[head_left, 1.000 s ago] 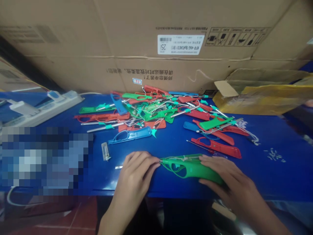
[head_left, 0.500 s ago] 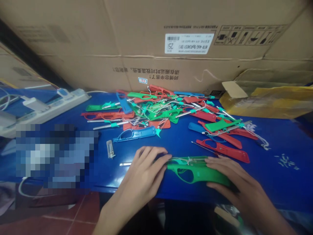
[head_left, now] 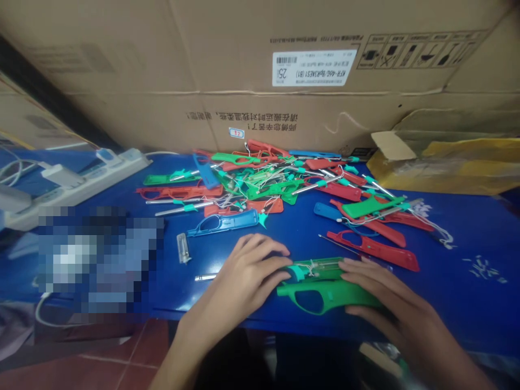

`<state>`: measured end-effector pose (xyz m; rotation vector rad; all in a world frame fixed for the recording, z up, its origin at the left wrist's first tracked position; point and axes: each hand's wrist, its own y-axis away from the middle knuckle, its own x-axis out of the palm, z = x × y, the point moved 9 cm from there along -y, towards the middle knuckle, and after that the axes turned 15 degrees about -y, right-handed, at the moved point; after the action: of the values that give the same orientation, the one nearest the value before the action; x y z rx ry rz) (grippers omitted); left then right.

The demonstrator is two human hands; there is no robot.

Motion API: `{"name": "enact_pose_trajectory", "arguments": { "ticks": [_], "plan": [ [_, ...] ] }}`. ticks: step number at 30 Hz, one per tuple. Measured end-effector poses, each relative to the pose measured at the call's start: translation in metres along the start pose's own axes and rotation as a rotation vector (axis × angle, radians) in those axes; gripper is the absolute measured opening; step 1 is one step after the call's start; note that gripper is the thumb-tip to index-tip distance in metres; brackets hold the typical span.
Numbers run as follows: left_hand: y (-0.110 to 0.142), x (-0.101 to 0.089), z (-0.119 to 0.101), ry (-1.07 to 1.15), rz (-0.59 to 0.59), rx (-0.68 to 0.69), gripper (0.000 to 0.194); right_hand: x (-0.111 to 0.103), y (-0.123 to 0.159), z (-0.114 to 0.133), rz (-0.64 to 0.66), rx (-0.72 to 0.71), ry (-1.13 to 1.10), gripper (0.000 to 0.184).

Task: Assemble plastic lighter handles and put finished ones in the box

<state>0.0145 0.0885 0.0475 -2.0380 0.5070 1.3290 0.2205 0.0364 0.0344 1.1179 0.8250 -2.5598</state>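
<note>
A green plastic handle shell (head_left: pixel 325 290) lies near the front edge of the blue table (head_left: pixel 455 292), with a thin wire and a teal piece along its top. My right hand (head_left: pixel 390 303) rests over its right end, fingers curled on it. My left hand (head_left: pixel 244 276) pinches at its left tip, where the teal piece sits. A metal rod (head_left: pixel 205 277) pokes out from under my left hand.
A heap of red, green and blue handle shells (head_left: pixel 276 187) with metal rods and wires covers the table's middle. A small metal clip (head_left: pixel 183 248) lies to the left. A white power strip (head_left: pixel 77 181) sits far left, large cardboard boxes (head_left: pixel 260 70) behind, a yellow bag (head_left: pixel 450 162) right.
The green shell's left tip has lifted apart, showing the teal piece and wire more. My left hand has shifted slightly right over the tip. The camera has drifted a little.
</note>
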Motion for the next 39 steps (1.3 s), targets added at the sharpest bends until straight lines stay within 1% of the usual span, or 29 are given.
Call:
{"name": "enact_pose_trajectory", "arguments": {
  "ticks": [3,7,9,14,18,23,28,34,36,39],
  "plan": [
    [0.001,-0.001,-0.003,-0.008,-0.045,0.012,0.011,-0.001,-0.001,0.001,-0.019,0.008,-0.012,0.033],
    [0.002,-0.005,-0.008,-0.114,-0.085,0.022,0.012,-0.002,-0.001,0.0,-0.033,0.019,-0.041,0.032],
    [0.003,-0.006,-0.009,-0.15,-0.113,0.012,0.013,-0.001,-0.001,-0.001,-0.031,0.029,-0.058,0.032],
    [0.011,-0.009,-0.007,-0.154,-0.23,-0.052,0.007,-0.001,-0.001,-0.006,-0.03,0.099,-0.096,0.033],
    [0.012,-0.008,-0.007,-0.145,-0.238,-0.076,0.005,0.0,-0.001,-0.005,-0.01,0.11,-0.13,0.036],
    [0.011,-0.007,-0.006,-0.161,-0.207,-0.09,0.006,0.0,-0.001,-0.005,0.0,0.128,-0.134,0.037],
    [0.014,-0.012,-0.009,-0.241,-0.268,-0.084,0.004,0.0,-0.002,-0.002,0.007,0.118,-0.147,0.032],
    [0.012,-0.01,-0.003,-0.158,-0.239,-0.107,0.001,0.0,-0.001,-0.003,0.008,0.116,-0.146,0.033],
    [0.013,-0.013,-0.005,-0.172,-0.258,-0.108,0.002,0.001,0.0,-0.004,0.015,0.113,-0.144,0.032],
    [0.019,-0.023,-0.008,-0.15,-0.316,-0.115,0.009,0.0,0.001,-0.002,0.028,0.086,-0.121,0.033]
  ]
}}
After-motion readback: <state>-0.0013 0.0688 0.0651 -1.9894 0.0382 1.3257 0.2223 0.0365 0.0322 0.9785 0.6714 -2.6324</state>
